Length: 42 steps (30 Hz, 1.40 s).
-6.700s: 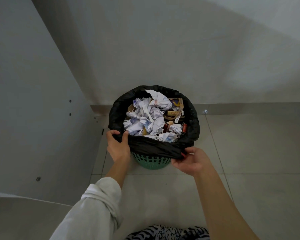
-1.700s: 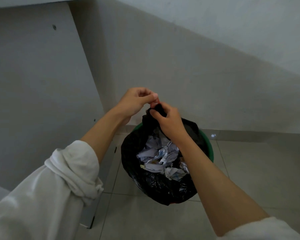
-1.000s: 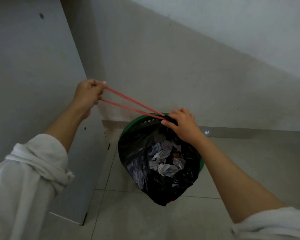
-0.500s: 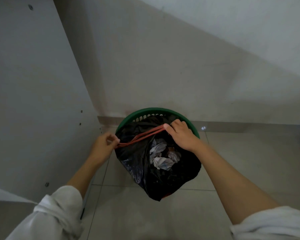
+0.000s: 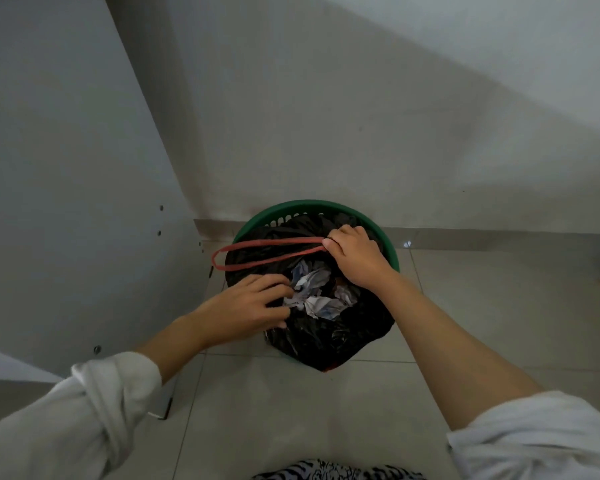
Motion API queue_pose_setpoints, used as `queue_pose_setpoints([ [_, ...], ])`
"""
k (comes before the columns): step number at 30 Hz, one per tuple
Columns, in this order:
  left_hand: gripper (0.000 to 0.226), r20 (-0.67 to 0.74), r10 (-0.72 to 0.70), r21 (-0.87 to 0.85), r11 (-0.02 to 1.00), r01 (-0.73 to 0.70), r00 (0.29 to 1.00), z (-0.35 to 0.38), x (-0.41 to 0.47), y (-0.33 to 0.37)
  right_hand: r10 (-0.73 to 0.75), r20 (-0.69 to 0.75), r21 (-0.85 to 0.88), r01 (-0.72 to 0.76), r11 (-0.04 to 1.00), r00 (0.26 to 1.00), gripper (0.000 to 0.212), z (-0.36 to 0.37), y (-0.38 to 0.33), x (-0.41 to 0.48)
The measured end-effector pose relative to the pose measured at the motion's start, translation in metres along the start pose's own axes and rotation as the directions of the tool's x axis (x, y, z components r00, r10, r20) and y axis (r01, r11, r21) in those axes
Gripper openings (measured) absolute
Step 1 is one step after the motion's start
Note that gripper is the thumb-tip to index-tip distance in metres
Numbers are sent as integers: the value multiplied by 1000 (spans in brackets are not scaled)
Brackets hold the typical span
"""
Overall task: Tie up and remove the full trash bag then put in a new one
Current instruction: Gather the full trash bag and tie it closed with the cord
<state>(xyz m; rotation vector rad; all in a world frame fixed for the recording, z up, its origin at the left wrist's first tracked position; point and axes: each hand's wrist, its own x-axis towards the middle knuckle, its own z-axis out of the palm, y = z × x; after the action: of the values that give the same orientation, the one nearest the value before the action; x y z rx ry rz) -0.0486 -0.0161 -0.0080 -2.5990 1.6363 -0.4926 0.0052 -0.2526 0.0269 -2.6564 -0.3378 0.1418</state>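
Observation:
A black trash bag (image 5: 329, 336) full of crumpled paper (image 5: 314, 294) sits in a green plastic bin (image 5: 291, 206) in the corner, its mouth partly gathered. A red drawstring loop (image 5: 257, 252) lies slack across the bag's top, hanging out to the left. My right hand (image 5: 355, 258) pinches the drawstring and bunched bag rim at the far side. My left hand (image 5: 246, 306) rests on the bag's near left edge, fingers spread toward the paper, holding nothing that I can see.
A grey wall (image 5: 361, 116) stands right behind the bin and a white cabinet panel (image 5: 66, 168) flanks it on the left. Tiled floor (image 5: 499, 306) stretches to the right and toward me. A striped fabric (image 5: 336, 472) shows at the bottom edge.
My left hand has let go of the red drawstring and dropped onto the bag's near edge. The loop, stretched before, now lies slack. My right hand has kept its grip.

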Motion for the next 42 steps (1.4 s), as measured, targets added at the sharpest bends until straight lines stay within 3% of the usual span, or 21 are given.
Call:
queue_pose_setpoints([
  [2,14,-10,-69,4,998,69,998,-6,16,-2,12,-50,98,-7,995,999,21,2,0,-2],
  [4,20,-54,-327,-163,935,314,944,-19,37,-8,45,-75,320,-18,947,996,17,0,-2,-4],
  [6,22,29,-596,-384,734,560,802,-28,54,-19,51,-54,484,-19,875,997,7,-8,-5,-6],
  [8,22,32,-747,-491,567,662,664,-26,64,-29,25,29,546,-37,837,999,26,-18,-8,-10],
  [10,23,32,-877,-606,365,707,480,-21,70,-39,3,180,522,-98,848,984,35,-26,-10,-16],
  [13,23,119,-972,-736,50,676,201,-15,74,-53,-61,340,392,-83,916,938,20,-31,-5,-20],
  [15,23,200,-976,-792,-109,600,88,-11,70,-61,-61,285,392,-58,918,957,8,-31,-5,-19],
  [17,23,284,-959,-832,-234,502,23,-9,66,-61,-33,175,382,-37,923,984,2,-28,-7,-17],
  [22,21,299,-954,-892,-269,364,26,-14,62,-54,-66,245,233,7,972,967,15,-12,-19,-11],
  [24,17,277,-960,-896,-247,370,30,-16,62,-55,-63,170,295,10,955,983,7,-7,-25,-9],
  [26,8,170,-983,-863,-117,492,63,-17,61,-54,-22,103,455,-28,890,994,10,-9,-27,-8],
  [28,11,-88,-977,-709,198,677,193,-20,59,-50,34,86,546,-75,835,996,13,-13,-26,-8],
  [29,17,-215,-923,-586,383,714,319,-21,59,-48,45,67,558,-75,826,997,14,-14,-25,-7],
  [31,24,-332,-745,-384,667,638,578,-25,64,-40,31,-29,529,-11,848,999,16,-14,-23,-5],
  [32,27,-321,-668,-328,743,583,671,-26,69,-35,16,-92,493,32,870,996,16,-14,-23,-4],
  [34,31,-218,-630,-326,767,553,745,-25,80,-25,-1,-246,435,112,894,969,13,-13,-24,-3],
  [37,24,-146,-705,-419,679,602,694,-21,89,-27,67,-394,481,144,865,917,13,-17,-22,-3],
  [42,11,-122,-785,-689,507,517,607,-31,95,-25,180,-204,711,20,702,962,12,-26,-21,-7],
])
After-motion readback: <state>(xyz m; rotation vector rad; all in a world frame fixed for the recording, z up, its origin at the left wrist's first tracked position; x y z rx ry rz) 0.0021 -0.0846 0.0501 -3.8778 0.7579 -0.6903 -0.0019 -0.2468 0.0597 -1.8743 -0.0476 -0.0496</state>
